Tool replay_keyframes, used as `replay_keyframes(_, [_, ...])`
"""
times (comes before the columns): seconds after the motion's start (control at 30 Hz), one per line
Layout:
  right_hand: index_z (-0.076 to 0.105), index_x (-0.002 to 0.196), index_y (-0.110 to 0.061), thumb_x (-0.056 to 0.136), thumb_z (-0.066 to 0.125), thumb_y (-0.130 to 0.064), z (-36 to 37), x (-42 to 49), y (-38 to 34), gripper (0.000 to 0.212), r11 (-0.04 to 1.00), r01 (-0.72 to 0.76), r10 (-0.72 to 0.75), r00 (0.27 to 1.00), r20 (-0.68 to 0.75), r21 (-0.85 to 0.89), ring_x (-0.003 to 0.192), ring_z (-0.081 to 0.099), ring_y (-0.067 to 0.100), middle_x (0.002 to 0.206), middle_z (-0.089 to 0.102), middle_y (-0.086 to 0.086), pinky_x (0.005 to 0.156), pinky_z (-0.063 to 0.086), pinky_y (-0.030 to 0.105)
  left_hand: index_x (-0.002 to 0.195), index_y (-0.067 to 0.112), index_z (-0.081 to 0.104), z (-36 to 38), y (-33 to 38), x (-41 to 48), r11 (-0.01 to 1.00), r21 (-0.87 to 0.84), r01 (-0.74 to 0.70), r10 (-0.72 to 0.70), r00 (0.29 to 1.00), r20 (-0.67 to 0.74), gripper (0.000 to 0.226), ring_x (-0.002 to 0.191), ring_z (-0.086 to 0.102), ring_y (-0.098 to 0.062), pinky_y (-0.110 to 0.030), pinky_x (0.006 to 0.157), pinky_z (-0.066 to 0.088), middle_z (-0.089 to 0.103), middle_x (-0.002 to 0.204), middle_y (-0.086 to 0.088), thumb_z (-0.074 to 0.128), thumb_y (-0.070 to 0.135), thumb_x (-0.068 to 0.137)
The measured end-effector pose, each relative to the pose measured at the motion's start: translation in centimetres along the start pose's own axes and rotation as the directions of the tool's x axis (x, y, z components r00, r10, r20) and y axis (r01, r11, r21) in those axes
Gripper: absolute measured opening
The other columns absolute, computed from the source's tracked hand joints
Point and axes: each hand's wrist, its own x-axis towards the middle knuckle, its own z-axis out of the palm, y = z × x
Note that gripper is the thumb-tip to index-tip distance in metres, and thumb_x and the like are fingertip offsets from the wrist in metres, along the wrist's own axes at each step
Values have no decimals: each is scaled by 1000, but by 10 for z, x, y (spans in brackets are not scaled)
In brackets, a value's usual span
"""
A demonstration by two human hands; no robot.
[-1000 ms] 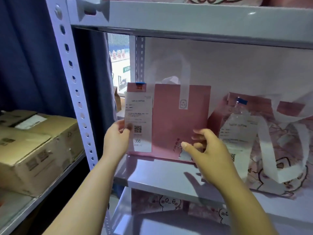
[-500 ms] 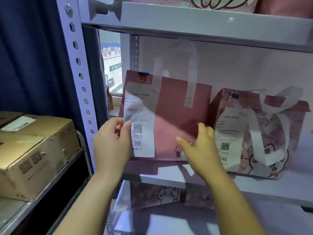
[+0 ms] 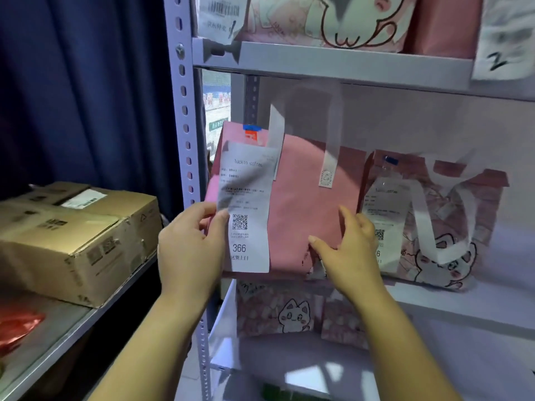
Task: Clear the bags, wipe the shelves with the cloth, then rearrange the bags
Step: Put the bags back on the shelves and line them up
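A plain pink bag [image 3: 307,204] with white handles and a long white receipt marked 366 [image 3: 246,209] is at the left end of the middle shelf [image 3: 463,302]. My left hand [image 3: 191,247] grips its left edge beside the receipt. My right hand [image 3: 350,253] holds its lower right side, fingers spread over the front. The bag is tilted and its bottom looks raised off the shelf. To its right a second pink bag [image 3: 445,227] with a cat print and its own receipt stands on the same shelf. No cloth is in view.
More pink cat-print bags sit on the upper shelf [image 3: 333,62] and on the lower shelf [image 3: 278,311]. A perforated grey upright [image 3: 185,146] stands just left of my left hand. Cardboard boxes [image 3: 78,235] fill the neighbouring rack at the left, before a dark blue curtain.
Both hands have lifted the left pink bag up and slightly toward me; its bottom edge has risen off the shelf. The view has moved closer and tilted up.
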Motion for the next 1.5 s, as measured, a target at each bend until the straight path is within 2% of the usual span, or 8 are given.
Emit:
replay_keyframes(0.33, [34,141,-31,82,69,-33,-75,-66,14,69,966,153,-158,987,9,207,131,34,21,144,23,-1,108,38,44,76,39,63,-40,56,-74,999,-35,0,-5,992,-129,8,74,64,-1,-26,63,49,66,74,20,61,35,83])
replay_keyframes(0.5, [36,141,-29,81,71,-34,-123,-108,41,70,952,207,-206,978,-31,224,129,36,23,140,27,-2,104,41,45,73,45,59,-53,102,-131,996,-60,-69,59,987,-149,19,71,62,9,-5,48,42,62,70,33,61,32,86])
replay_keyframes(0.7, [41,139,-22,80,72,-28,-189,-137,85,67,974,137,-112,984,-141,180,128,36,29,139,33,9,103,40,48,74,40,61,-26,148,-183,985,-162,-54,50,998,-24,17,72,62,9,-8,45,43,64,73,27,62,28,87])
replay_keyframes(0.8, [40,139,-21,81,72,-28,-218,-143,109,67,990,80,-54,977,-208,120,127,35,29,140,32,8,106,38,43,77,36,64,3,164,-197,978,-207,-27,41,997,68,12,74,63,8,-20,50,49,65,75,25,62,29,87])
replay_keyframes(0.87, [40,138,-21,81,72,-28,-237,-144,126,66,994,37,-10,967,-255,103,127,36,29,141,32,8,106,37,39,76,39,62,27,175,-205,972,-233,-14,45,991,126,14,75,63,8,-18,51,48,65,75,25,63,29,86])
replay_keyframes(0.93, [39,139,-21,81,72,-27,-254,-142,144,66,995,-10,39,953,-302,96,127,37,30,140,32,9,107,36,43,75,40,61,54,185,-211,961,-275,-8,61,980,187,16,75,61,10,-12,51,45,64,75,26,64,29,85])
replay_keyframes(1.13, [40,138,-23,81,72,-28,-296,-122,190,65,986,-162,162,881,-445,38,130,33,32,143,31,8,108,33,50,72,38,57,138,209,-224,928,-374,-5,146,926,348,20,76,58,15,-2,54,40,63,69,24,64,25,85])
replay_keyframes(1.5, [39,138,-21,81,70,-22,-326,-53,247,65,953,-303,262,797,-545,14,132,32,30,145,31,5,108,34,46,81,33,60,268,210,-214,889,-434,147,167,779,605,6,85,63,4,-23,70,52,67,87,18,62,31,86])
